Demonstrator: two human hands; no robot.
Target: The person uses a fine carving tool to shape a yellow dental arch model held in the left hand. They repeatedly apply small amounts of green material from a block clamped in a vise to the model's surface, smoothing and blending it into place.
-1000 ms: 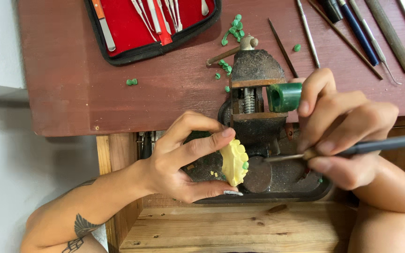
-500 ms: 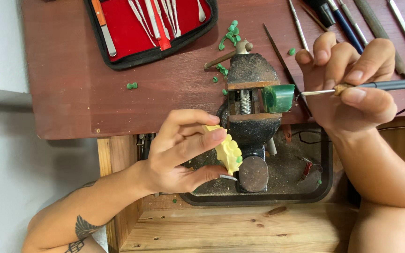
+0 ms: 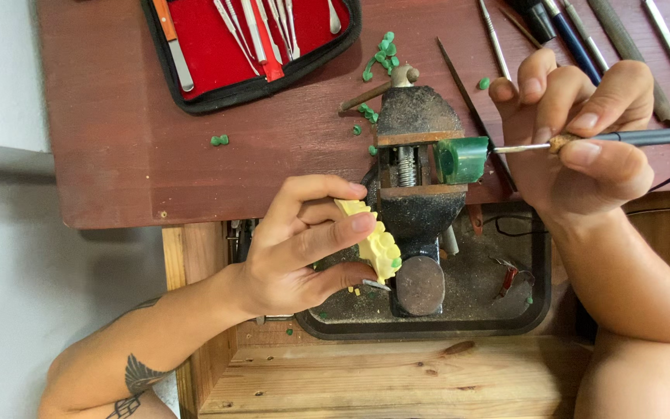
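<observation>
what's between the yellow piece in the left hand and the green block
In the head view, the black bench vise stands between the yellow piece and the green block.

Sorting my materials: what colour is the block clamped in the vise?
Green, clear in the head view: the wax block in the vise.

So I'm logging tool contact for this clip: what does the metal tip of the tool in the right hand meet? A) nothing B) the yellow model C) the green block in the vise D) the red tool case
C: the right hand holds the tool with its tip at the green block clamped in the vise.
</observation>
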